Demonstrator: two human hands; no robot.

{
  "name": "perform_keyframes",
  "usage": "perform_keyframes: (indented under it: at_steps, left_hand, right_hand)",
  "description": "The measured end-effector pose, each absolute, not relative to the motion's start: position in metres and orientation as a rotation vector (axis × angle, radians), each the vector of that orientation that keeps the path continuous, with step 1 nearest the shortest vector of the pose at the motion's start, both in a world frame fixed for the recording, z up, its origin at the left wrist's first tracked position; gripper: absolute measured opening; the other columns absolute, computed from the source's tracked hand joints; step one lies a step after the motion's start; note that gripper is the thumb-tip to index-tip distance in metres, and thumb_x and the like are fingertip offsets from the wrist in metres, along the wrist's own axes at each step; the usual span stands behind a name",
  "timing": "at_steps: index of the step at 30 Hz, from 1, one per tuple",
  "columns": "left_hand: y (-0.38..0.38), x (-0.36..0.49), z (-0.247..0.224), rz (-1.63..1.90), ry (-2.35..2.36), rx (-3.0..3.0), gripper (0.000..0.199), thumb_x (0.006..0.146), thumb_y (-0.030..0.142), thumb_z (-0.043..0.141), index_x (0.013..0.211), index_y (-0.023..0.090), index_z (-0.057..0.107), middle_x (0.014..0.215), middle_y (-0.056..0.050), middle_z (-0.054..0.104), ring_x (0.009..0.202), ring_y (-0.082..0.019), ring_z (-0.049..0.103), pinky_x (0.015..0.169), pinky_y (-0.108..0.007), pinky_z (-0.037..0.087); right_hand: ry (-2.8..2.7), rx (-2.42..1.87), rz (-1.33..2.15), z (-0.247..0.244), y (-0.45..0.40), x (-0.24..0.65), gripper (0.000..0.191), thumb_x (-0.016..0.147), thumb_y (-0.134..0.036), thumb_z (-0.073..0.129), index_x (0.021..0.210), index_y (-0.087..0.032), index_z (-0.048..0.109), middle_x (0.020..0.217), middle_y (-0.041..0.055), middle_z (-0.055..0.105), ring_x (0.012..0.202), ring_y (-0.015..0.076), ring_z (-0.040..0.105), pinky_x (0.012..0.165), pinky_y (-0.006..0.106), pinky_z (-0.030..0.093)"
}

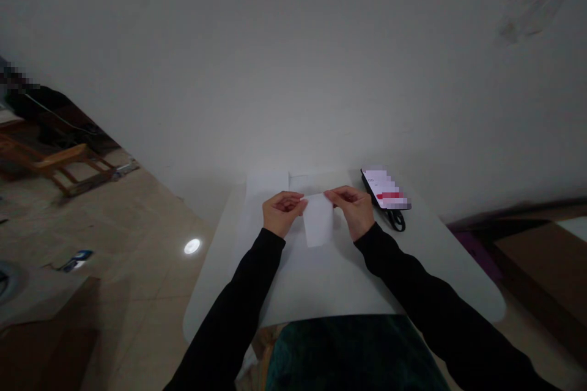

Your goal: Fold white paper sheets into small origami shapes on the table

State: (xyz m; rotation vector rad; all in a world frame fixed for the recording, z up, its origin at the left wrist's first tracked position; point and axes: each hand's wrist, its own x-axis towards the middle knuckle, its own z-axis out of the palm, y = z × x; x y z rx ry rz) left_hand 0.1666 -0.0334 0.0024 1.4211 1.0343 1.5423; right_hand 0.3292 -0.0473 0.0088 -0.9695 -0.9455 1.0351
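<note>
A small white piece of paper hangs between my two hands above the table. My left hand pinches its upper left corner between thumb and fingers. At the upper right corner, my right hand grips the same paper in a like pinch. The top edge of the paper runs nearly straight between the fingertips, and its lower end points toward me. Behind my left hand, a larger white sheet lies at the back left of the table, partly hidden by that hand.
The white table stands against a grey wall. A lit phone rests at the back right, with a looped black cable beside it. To the left on the tiled floor is a wooden chair; a brown box stands right.
</note>
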Motion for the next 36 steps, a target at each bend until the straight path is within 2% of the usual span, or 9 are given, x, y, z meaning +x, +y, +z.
perform_keyframes:
  at_steps: [4,10,16,20,26,36]
  left_hand:
    - [-0.031,0.165,0.002,1.574,1.034,1.405,0.025,0.056,0.027,0.077,0.074,0.013,0.066,0.06,-0.001,0.062,0.049,-0.008,0.056,0.046,-0.02,0.049]
    - [-0.033,0.163,0.001,1.449,0.98,1.511,0.022,0.062,0.025,0.074,0.08,0.014,0.069,0.055,0.002,0.057,0.048,-0.006,0.053,0.048,-0.018,0.047]
    - [-0.034,0.164,-0.002,1.442,1.026,1.605,0.022,0.064,0.031,0.072,0.079,0.016,0.071,0.057,0.0,0.059,0.047,-0.007,0.05,0.045,-0.02,0.047]
    - [-0.033,0.164,-0.003,1.478,1.015,1.629,0.021,0.064,0.032,0.072,0.079,0.017,0.072,0.066,-0.002,0.062,0.05,-0.007,0.051,0.044,-0.02,0.047]
    - [-0.029,0.163,-0.004,1.539,1.048,1.559,0.019,0.064,0.029,0.073,0.079,0.017,0.073,0.063,-0.001,0.062,0.049,-0.006,0.049,0.042,-0.018,0.044]
    - [-0.025,0.158,-0.004,1.541,0.996,1.576,0.015,0.065,0.025,0.073,0.078,0.018,0.073,0.064,-0.001,0.063,0.05,-0.006,0.049,0.043,-0.019,0.041]
  right_hand:
    - [-0.918,-0.962,1.177,0.003,-0.046,0.325,0.028,0.055,-0.04,0.076,0.067,-0.016,0.067,0.064,0.0019,0.066,0.056,0.0127,0.057,0.056,0.028,0.048]
    - [-0.964,-1.009,1.101,-0.002,-0.046,0.327,0.027,0.055,-0.04,0.075,0.067,-0.016,0.07,0.065,0.0031,0.068,0.056,0.0145,0.059,0.056,0.029,0.047]
    - [-1.003,-1.009,1.107,-0.004,-0.045,0.327,0.024,0.057,-0.037,0.076,0.067,-0.016,0.07,0.065,0.0029,0.068,0.056,0.0139,0.058,0.055,0.027,0.045]
    - [-1.02,-1.013,1.138,-0.004,-0.045,0.325,0.027,0.057,-0.039,0.075,0.069,-0.015,0.07,0.064,0.0025,0.067,0.054,0.013,0.057,0.051,0.025,0.043]
    - [-1.123,-1.085,1.231,-0.003,-0.048,0.323,0.036,0.06,-0.049,0.07,0.064,-0.014,0.068,0.054,0.0006,0.062,0.045,0.0107,0.049,0.042,0.023,0.035]
    - [-1.121,-1.027,1.333,-0.01,-0.044,0.325,0.033,0.057,-0.045,0.072,0.064,-0.013,0.068,0.059,0.0016,0.063,0.05,0.0111,0.052,0.051,0.025,0.041]
